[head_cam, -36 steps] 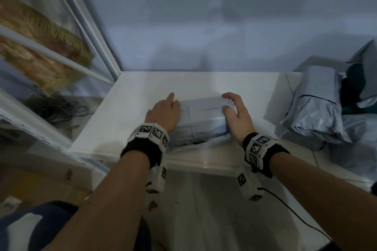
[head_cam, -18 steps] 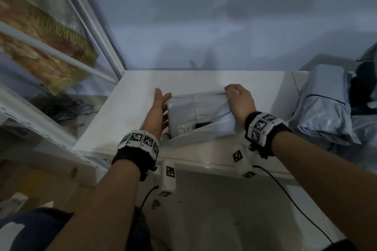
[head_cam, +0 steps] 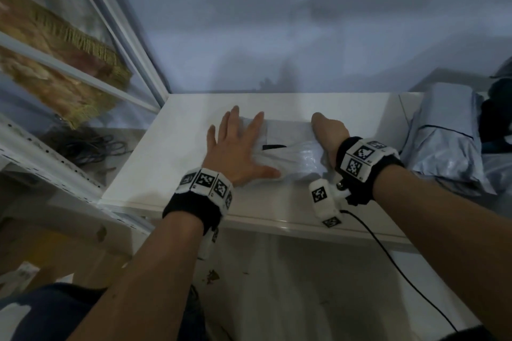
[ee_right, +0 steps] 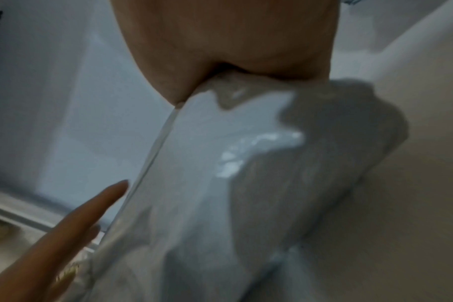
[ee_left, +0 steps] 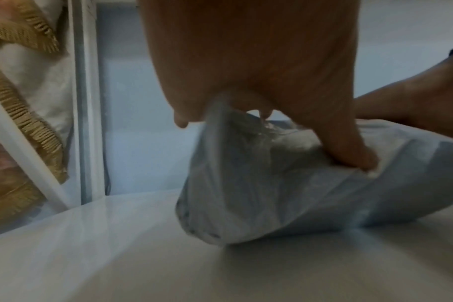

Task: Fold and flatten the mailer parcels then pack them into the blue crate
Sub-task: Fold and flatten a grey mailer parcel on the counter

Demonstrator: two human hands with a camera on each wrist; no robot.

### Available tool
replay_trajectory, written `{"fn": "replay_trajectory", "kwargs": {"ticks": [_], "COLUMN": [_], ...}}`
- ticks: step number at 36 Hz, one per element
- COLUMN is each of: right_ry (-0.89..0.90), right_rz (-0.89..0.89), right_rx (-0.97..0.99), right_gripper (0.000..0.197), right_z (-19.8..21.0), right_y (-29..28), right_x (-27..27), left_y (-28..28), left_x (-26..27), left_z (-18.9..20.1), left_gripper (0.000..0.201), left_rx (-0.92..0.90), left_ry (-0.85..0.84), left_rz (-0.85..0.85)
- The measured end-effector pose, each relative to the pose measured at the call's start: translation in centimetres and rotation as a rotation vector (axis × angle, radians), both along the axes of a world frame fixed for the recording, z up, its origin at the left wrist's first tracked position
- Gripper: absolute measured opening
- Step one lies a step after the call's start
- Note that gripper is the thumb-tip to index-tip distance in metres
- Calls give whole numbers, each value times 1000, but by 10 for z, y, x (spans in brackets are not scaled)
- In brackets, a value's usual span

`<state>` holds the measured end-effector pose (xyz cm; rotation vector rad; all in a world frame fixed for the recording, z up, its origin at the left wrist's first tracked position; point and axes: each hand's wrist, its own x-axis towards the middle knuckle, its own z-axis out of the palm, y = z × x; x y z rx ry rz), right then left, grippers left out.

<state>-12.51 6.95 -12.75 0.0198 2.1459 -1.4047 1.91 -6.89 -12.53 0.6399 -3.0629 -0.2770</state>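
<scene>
Grey plastic mailer parcel (head_cam: 288,147), upright between both palms half a second ago, now lies on the white table (head_cam: 171,163), left hand (head_cam: 235,147) splayed flat pressing it, right hand (head_cam: 328,133) gripping its right end, so flattening is underway

Parcel (head_cam: 288,152) on table (head_cam: 171,152) btwn hands; parcel pile (head_cam: 443,144) right.

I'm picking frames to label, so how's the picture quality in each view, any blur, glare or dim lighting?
Head view: dim, bluish, wide-angle bending at the edges, but the left hand, right hand and mailer parcel read clearly. Left wrist view: soft motion blur across the white table. Right wrist view: blurriest, with glare streaks on the parcel's plastic.
</scene>
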Motion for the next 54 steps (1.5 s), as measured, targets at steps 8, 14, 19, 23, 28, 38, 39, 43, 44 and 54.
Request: {"fn": "replay_trajectory", "kwargs": {"ticks": [8,14,19,23,28,38,39,43,44,54], "right_ry": [6,-11,36,137,249,680,723,836,842,855], "right_rz": [22,89,154,232,289,546,606,843,867,801], "right_rx": [28,30,-18,-117,-194,-75,-54,28,28,23], "right_gripper": [47,54,94,82,51,63,65,68,70,64], "right_z": [-6,-4,2,9,13,56,61,75,76,74], "right_y": [10,18,19,17,17,18,16,7,6,2], "right_x": [4,4,7,10,9,2,3,14,16,21], "left_y": [0,0,-5,-14,-14,-11,-12,-8,-3,-7], "left_x": [-8,-12,-12,-10,-11,-26,-29,-36,-34,-28], "left_z": [-8,-12,-9,-1,0,25,25,23,25,14], "left_gripper": [102,96,90,93,51,73,92,126,120,121], "left_rx": [40,308,348,388,427,212,299,519,521,684], "left_ry": [-9,98,123,151,324,285,270,320,334,437], "left_rz": [-95,-33,30,52,80,-24,-77,-229,-254,-260]}}
